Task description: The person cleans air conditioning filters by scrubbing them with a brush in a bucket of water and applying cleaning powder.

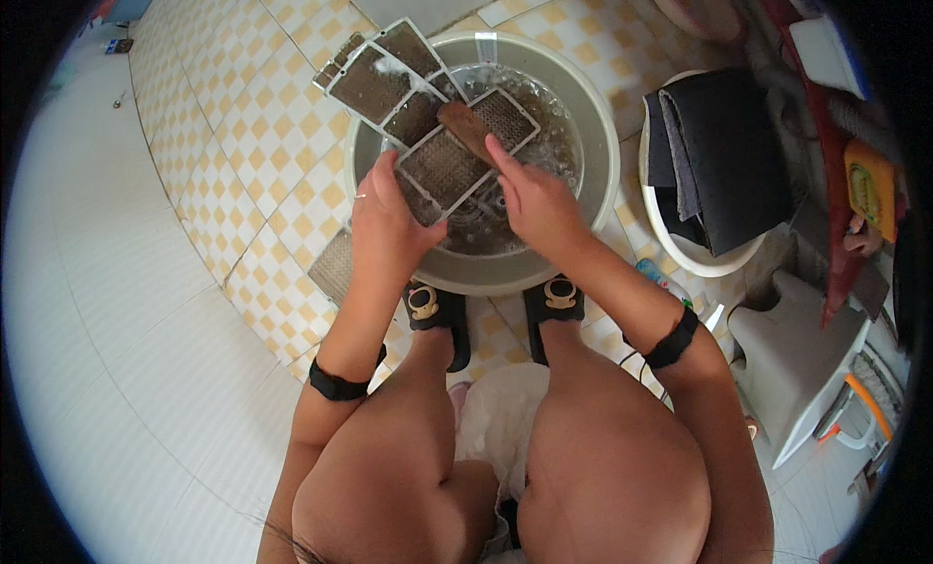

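My left hand (390,218) grips the near left end of a framed mesh filter screen (444,170), which is tilted over a round basin (603,145). In my right hand (545,203) is a brush with a brown wooden back (464,125). My index finger stretches along it, and it lies on the upper face of the mesh; its bristles are hidden. Murky, bubbly water (565,145) fills part of the basin. Several more framed screens (370,83) lean over the basin's far left rim, one with white foam on it.
To the right, dark folded sheets (729,156) lie over a white tub (674,247). A pale plastic stool (794,345) stands lower right. Another mesh panel (335,265) lies on the checkered tile floor (240,156) beside my left forearm. A white wall (87,309) borders the left. My slippered feet (435,309) flank the basin's near side.
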Demonstrator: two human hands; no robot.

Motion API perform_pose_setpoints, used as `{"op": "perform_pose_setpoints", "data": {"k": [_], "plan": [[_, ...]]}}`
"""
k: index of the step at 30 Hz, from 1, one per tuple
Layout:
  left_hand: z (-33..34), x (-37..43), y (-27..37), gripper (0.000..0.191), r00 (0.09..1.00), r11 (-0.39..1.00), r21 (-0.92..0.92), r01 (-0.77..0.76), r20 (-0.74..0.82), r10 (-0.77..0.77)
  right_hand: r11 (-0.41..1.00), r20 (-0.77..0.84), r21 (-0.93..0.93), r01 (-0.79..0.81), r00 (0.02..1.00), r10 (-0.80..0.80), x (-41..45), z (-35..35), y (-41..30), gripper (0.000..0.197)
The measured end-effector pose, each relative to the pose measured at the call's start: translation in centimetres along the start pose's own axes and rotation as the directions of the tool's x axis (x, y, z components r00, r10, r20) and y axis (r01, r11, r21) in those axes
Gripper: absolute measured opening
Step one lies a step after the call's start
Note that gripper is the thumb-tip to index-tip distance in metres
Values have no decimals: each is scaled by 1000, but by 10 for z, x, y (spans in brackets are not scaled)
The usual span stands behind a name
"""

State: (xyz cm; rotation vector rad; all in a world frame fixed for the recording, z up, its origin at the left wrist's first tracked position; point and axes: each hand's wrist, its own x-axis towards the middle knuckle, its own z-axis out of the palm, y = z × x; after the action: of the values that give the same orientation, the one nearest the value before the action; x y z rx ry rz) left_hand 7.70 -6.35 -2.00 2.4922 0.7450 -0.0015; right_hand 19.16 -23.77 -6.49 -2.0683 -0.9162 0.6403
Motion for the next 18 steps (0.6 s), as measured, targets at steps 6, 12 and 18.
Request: {"op": "perform_pose_setpoints", "data": {"k": [6, 12, 18], "plan": [[-1, 5, 2, 97, 1000, 996, -86, 30, 8, -29, 978, -51, 96, 185, 982, -181, -13, 15, -16, 59], [3, 2, 5, 97, 999, 999, -27, -41, -19, 40, 1000, 39, 19, -1, 999, 1, -15, 11, -18, 60], [-5, 1, -5, 94, 999, 1000, -11, -28, 34, 29, 997, -60, 63, -45, 997, 49, 2, -12, 4, 54]]}}
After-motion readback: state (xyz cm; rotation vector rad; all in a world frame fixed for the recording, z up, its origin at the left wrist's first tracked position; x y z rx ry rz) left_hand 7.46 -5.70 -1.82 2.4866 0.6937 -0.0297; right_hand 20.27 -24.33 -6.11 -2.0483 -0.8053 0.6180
